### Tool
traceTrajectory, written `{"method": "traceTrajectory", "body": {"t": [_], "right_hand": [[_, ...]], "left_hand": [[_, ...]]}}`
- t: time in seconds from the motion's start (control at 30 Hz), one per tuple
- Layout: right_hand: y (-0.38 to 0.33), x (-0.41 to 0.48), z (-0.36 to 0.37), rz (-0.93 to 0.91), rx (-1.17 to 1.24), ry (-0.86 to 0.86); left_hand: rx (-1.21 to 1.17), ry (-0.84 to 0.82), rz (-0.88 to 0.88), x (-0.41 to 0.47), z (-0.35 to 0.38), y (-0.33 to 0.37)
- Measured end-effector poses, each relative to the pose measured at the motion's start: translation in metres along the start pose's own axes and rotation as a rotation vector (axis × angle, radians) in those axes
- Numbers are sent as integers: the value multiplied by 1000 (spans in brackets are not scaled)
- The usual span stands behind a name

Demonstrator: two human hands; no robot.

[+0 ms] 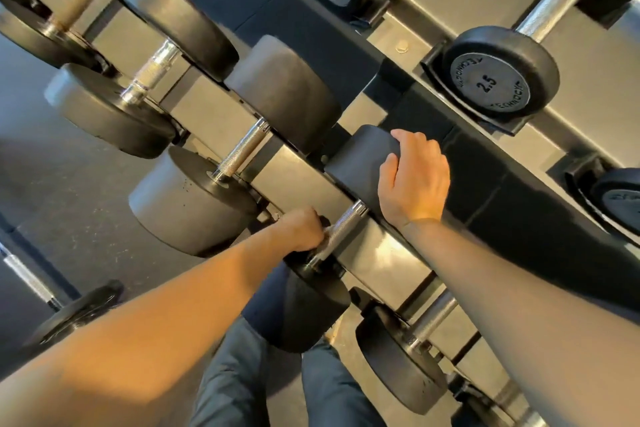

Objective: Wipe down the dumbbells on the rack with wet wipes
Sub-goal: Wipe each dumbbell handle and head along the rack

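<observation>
**A:** Head view. How will the dumbbell (346, 227) handle, and where would you take hold?

**B:** I'd judge it heavy and completely rigid. The heads look rubbery and matte, so they should grip well. The knurled handle (336, 237) is bare metal and rough enough not to slip, even damp. The handle is the place to hold for lifting. For wiping, steadying one head should do, since its weight ought to keep it in the cradle.

**A:** And the hands?

**B:** The left hand (304, 230) sits just toward 6 o'clock of centre, fingers curled tight against the handle's lower end, gripping it by the look of things. Something dark shows at the fingertips, and I can't tell whether it's a wipe. The right hand (414, 177), toward 3 o'clock of centre, lies over the far head (360, 166), fingers bent over its rim and thumb down its side.

**A:** Where does it lie?

**B:** On the rack (381, 255), across its pale rail. The handle runs from 1 o'clock to 7 o'clock and the near head (311, 312) overhangs toward the person's knees.

**A:** Its looks?

**B:** Two plain dark-grey cylinder heads and a bright chrome handle. A larger dumbbell (242, 152) sits at 10 o'clock, and a small one marked 2.5 (498, 83) at 2 o'clock on the upper tier.
</observation>
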State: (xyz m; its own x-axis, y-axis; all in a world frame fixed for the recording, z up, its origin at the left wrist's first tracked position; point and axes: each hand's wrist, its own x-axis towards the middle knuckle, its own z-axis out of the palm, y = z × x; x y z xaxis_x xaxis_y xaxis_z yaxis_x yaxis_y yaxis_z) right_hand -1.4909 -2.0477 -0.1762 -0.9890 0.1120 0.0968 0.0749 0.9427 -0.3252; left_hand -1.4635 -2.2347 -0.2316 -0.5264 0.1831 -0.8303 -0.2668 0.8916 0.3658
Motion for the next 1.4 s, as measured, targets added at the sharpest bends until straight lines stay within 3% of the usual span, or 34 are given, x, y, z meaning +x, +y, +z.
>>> {"method": "traceTrajectory", "body": {"t": [0.1,0.2,0.27,0.33,0.4,0.5,0.6,0.73,0.77,0.83,0.9,0.97,1.13,1.27,1.33,1.4], "right_hand": [[-7,1,-4,25,-59,-47],[-20,-3,-12,88,-91,-110],[-35,-14,-21,73,-96,-94],[-60,-33,-27,-93,-63,-78],[-91,-54,-22,-165,116,-247],[-132,-70,3,28,414,-538],[-162,-68,23,147,647,-461],[-187,-54,50,268,763,-468],[-188,-48,58,277,751,-445],[-191,-31,73,247,641,-359],[-197,-11,87,188,523,-293],[-201,5,103,64,380,-280],[-197,-3,139,-288,86,-377],[-203,13,132,-546,122,-768],[-210,38,125,-728,-54,-950],[-220,56,123,-948,-287,-904]], "left_hand": [[347,22,94,-16,-1,-8],[342,-10,141,-29,-14,-18],[196,68,152,-38,-30,-27],[-41,145,118,-46,-50,-39],[-266,192,87,-54,-69,-49],[-585,183,53,-71,-95,-58],[-900,61,-31,-84,-116,-69],[-1061,-32,-51,-94,-141,-100],[-1072,14,-33,-95,-145,-110],[-1013,309,20,-93,-149,-133],[-808,726,75,-87,-148,-159],[-654,949,40,-74,-141,-176],[-610,937,-199,-40,-111,-171],[-561,1004,-229,-36,-106,-168],[-528,1016,-226,-39,-106,-165],[-513,1024,-228,-39,-106,-163]]}}
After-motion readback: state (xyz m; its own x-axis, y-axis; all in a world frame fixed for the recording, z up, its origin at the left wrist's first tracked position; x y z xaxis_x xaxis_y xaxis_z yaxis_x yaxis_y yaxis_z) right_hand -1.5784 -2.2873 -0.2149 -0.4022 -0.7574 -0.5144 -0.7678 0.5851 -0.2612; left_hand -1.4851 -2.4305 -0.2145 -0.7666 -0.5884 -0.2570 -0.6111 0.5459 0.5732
